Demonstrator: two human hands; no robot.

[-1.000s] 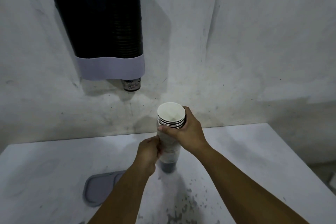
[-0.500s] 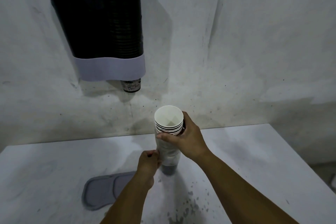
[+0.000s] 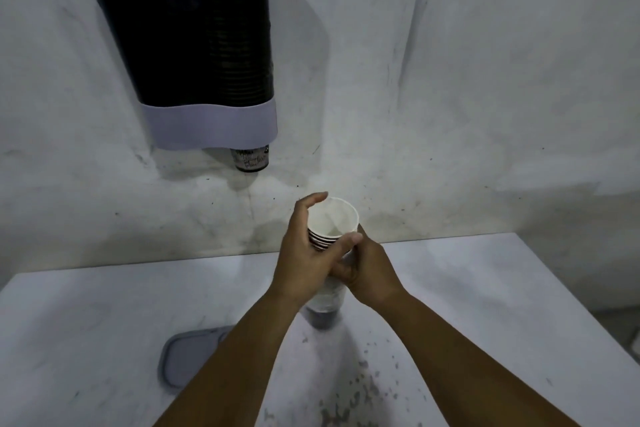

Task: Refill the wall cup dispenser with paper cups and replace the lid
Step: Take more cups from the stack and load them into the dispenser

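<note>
Here both hands close on one stack of paper cups (image 3: 331, 236), held upright above the middle of the table (image 3: 485, 288), nearer its back edge than its front; the left hand (image 3: 304, 253) wraps the upper part of the stack from the left, fingers curled round the rims and thumb crossing the front; the right hand (image 3: 367, 267) grips it just below from the right, the two hands touching. The stack's long axis runs near vertical, open mouths upward, its dark lower end hanging clear above the table as far as one can judge.

The dispenser (image 3: 194, 45) hangs on the wall (image 3: 450, 80) up and to the left of the hands, well apart from them; its own long axis is also upright, so the stack looks already aligned for a drop from above. The left hand is on the dispenser's side, and I judge it the likelier one to carry the lift. One cup (image 3: 251, 159) pokes out below the pale band.

The dispenser's top opening is cut off by the frame, so how full it is cannot be told; the lid (image 3: 187, 357) lies flat near the front left of the table, partly behind the left forearm; the number of cups in the stack is hidden by the hands.
</note>
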